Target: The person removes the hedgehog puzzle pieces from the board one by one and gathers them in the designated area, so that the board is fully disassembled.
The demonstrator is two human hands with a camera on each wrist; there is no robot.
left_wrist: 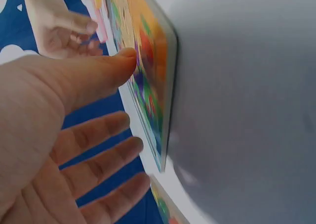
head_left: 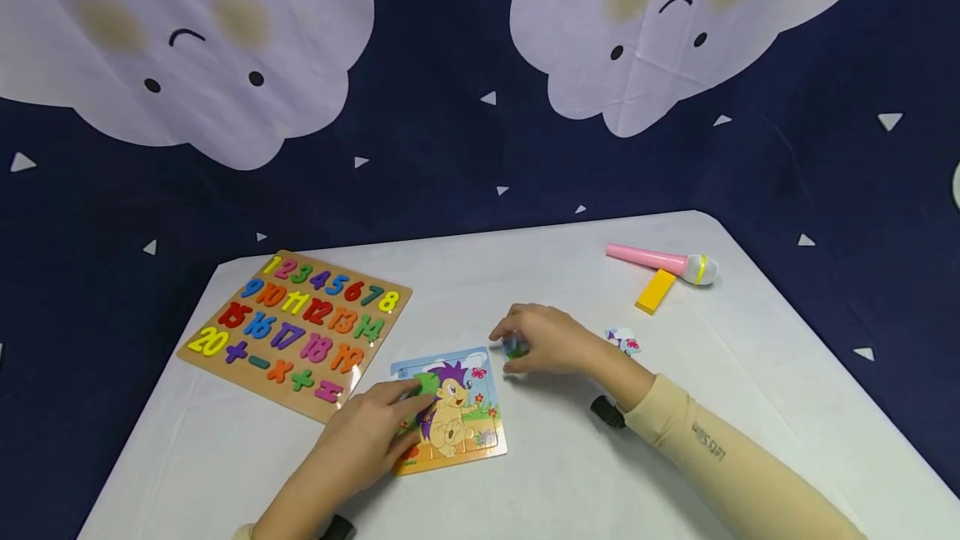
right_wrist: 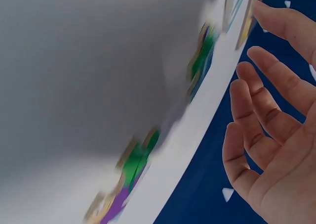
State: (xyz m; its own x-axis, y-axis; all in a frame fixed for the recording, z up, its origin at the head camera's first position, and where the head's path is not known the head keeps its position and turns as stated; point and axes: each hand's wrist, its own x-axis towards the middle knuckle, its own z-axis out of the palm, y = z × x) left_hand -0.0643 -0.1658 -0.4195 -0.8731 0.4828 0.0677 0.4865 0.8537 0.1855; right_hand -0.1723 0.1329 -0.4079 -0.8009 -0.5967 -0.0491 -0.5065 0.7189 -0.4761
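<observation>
A hedgehog jigsaw puzzle [head_left: 454, 417] in a square tray lies at the front middle of the table. My left hand [head_left: 369, 433] is over its left side, fingers spread; the left wrist view shows the thumb at the puzzle's [left_wrist: 150, 56] edge. To the right of the tray, my right hand [head_left: 551, 342] is above a green and blue jigsaw piece [head_left: 516, 346], partly hidden by the fingers. In the right wrist view that piece [right_wrist: 201, 58] lies on the table, apart from the loosely bent fingers. More loose jigsaw pieces [head_left: 624, 340] lie beyond the right wrist.
At the left lies a wooden number board [head_left: 300, 327] with colourful numerals and signs. A pink toy microphone [head_left: 660, 261] and a yellow block [head_left: 656, 292] are at the back right. A dark blue cloud-patterned cloth [head_left: 435, 107] stands behind the white table [head_left: 570, 473].
</observation>
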